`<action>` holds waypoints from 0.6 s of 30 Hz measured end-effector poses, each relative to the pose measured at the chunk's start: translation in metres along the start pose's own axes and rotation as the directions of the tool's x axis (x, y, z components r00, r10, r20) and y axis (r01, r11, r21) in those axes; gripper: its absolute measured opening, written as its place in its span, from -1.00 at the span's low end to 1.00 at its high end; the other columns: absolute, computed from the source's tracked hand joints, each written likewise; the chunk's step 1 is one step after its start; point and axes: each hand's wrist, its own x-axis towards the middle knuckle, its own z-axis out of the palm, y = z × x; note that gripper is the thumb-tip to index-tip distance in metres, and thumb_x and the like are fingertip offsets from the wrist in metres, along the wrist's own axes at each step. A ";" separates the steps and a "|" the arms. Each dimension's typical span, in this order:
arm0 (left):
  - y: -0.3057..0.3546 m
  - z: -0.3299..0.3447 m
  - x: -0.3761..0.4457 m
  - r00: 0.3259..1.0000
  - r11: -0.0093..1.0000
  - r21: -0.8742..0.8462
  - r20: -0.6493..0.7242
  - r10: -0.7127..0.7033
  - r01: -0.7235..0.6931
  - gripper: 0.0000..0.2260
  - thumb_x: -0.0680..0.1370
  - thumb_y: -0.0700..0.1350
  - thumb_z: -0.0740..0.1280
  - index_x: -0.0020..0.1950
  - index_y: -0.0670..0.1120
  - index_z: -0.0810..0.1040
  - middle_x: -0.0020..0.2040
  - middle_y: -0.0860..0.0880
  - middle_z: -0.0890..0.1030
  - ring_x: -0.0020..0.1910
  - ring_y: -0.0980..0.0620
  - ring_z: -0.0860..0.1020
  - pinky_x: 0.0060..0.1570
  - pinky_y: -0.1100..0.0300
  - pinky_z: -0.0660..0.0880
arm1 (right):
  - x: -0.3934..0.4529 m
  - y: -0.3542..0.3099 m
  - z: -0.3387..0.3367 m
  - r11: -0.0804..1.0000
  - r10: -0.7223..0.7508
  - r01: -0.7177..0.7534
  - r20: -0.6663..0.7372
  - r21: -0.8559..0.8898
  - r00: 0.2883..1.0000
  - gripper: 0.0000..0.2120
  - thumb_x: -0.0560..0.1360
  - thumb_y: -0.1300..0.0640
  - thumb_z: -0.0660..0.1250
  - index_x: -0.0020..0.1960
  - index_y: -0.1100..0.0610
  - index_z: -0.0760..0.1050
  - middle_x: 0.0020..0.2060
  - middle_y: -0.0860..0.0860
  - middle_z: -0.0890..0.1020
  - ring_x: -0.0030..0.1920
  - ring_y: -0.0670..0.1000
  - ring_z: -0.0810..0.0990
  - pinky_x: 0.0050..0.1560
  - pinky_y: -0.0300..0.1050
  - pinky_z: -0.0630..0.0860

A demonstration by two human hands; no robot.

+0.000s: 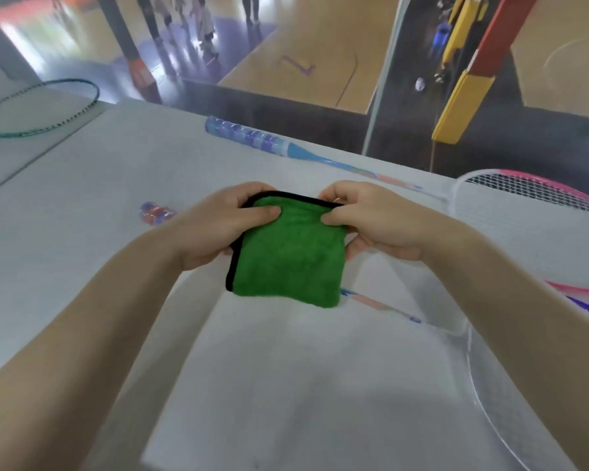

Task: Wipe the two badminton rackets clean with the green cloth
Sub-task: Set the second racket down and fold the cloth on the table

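1. Green cloth [288, 254], folded, black-edged, held in the air above the pale surface [82, 232], between both hands at mid-frame.
2. Left hand [218, 226]: fingers curled round the cloth's upper left corner, thumb pressed on its top face.
3. Right hand [371, 220]: fingers clamped on the upper right corner, thumb on top.
4. Pink-framed racket [538, 190]: lies on the surface beyond the cloth, blue-wrapped handle toward the left, head at the right edge.
5. White-framed racket [490, 413]: lies under the right forearm, its shaft passing beneath the cloth.
6. Teal racket [41, 107]: far left, well apart.
7. Small blue-and-orange object [157, 212]: on the surface left of the hands; blurred.
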 end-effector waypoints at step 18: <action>0.032 -0.161 0.016 0.931 0.974 -0.037 -0.286 -0.224 0.223 -0.70 0.55 -0.24 0.20 0.17 0.05 0.57 0.05 0.04 0.65 -0.06 0.08 0.58 -0.08 0.16 0.52 | 0.114 -0.112 0.076 0.985 0.159 -0.157 -0.021 0.064 0.987 -0.84 0.60 0.28 0.19 0.16 0.16 0.44 0.03 0.12 0.59 -0.10 0.07 0.66 -0.30 -0.09 0.64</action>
